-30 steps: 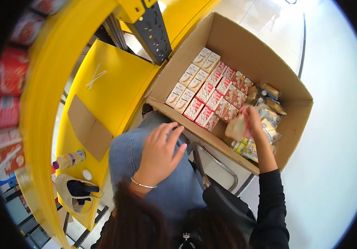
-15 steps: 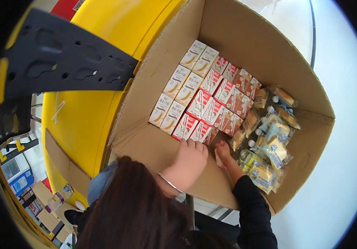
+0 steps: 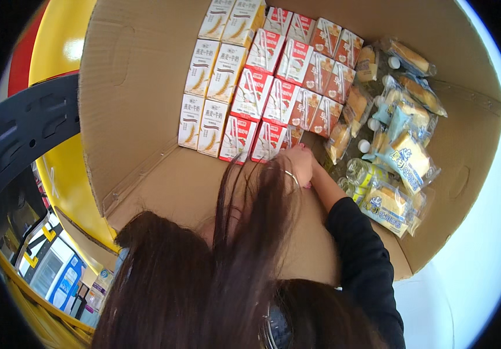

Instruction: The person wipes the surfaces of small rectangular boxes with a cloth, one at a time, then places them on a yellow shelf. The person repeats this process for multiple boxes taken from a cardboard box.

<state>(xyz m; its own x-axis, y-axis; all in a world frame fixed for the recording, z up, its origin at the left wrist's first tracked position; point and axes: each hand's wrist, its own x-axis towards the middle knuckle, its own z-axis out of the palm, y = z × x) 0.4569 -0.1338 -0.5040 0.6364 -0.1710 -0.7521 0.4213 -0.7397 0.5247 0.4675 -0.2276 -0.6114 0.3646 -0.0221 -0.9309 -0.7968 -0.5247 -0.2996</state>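
Note:
Both hands reach into a large cardboard box [image 3: 122, 116], at the lower edge of rows of white-and-gold [image 3: 202, 70], red-and-white [image 3: 265, 49] and brown [image 3: 324, 75] drink cartons. My left hand [image 3: 298, 166], with a bracelet at the wrist, has its fingers bent beside the lowest cartons; long hair hides much of it and what it holds. My right hand [image 3: 315, 174] lies mostly behind it, its fingers hidden. A small pink bit shows below them. Packaged bread pieces [image 3: 410, 163] and capped bottles [image 3: 361, 174] lie to the right.
A yellow shelf [image 3: 58, 41] and a dark perforated metal upright [image 3: 26, 125] stand left of the box. More shelving and a blue-and-white object [image 3: 64, 285] show at lower left. A pale floor [image 3: 466, 291] lies to the right. Long hair covers the lower middle.
The view has moved down closer into the box. My left hand has moved forward to meet the right, which earlier held a pale pink item among the bread packs. Hair now hangs over both.

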